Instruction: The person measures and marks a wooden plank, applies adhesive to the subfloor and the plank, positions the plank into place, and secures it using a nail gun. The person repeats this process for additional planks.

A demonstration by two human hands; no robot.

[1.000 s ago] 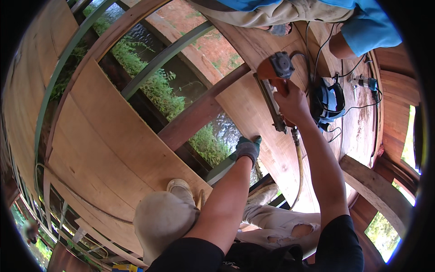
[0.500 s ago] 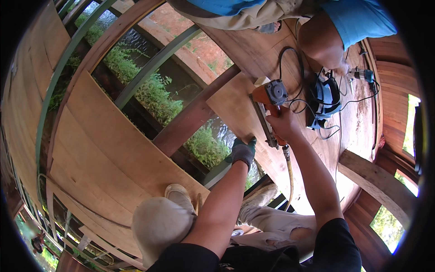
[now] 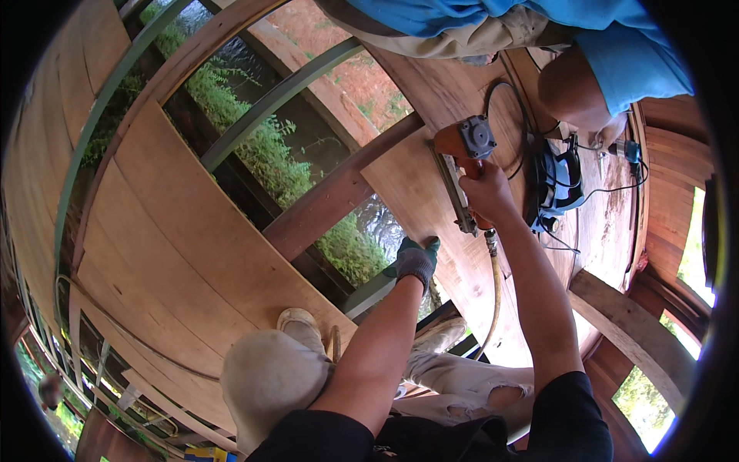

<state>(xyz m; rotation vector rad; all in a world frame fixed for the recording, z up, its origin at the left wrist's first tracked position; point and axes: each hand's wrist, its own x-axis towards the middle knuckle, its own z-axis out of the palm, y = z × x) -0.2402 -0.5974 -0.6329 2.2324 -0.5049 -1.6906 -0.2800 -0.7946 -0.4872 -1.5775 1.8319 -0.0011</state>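
My bare right hand [image 3: 489, 192] is wrapped round the handle of an orange-and-black nail gun [image 3: 456, 143]. Its long magazine slants down over a wooden floor board [image 3: 404, 181], and a yellowish air hose [image 3: 495, 289] runs from its lower end toward my legs. My left hand [image 3: 416, 258], in a grey-and-green glove, grips the near edge of the same board beside the open gap, thumb on top. The fingers beyond the edge are partly hidden. Whether the gun's nose touches the board I cannot tell.
Between the boards, open gaps show joists [image 3: 308, 208], plants [image 3: 273, 165] and water below. A co-worker in blue crouches at the upper right, a hand [image 3: 613, 131] by a drill [image 3: 627, 151]. A blue power tool [image 3: 560, 181] with black cords lies nearby. A curved timber [image 3: 635, 327] stands right.
My right hand and the nail gun have shifted slightly farther from me along the board. My left hand stays at the board's edge. The co-worker's hand has moved right, nearer the drill.
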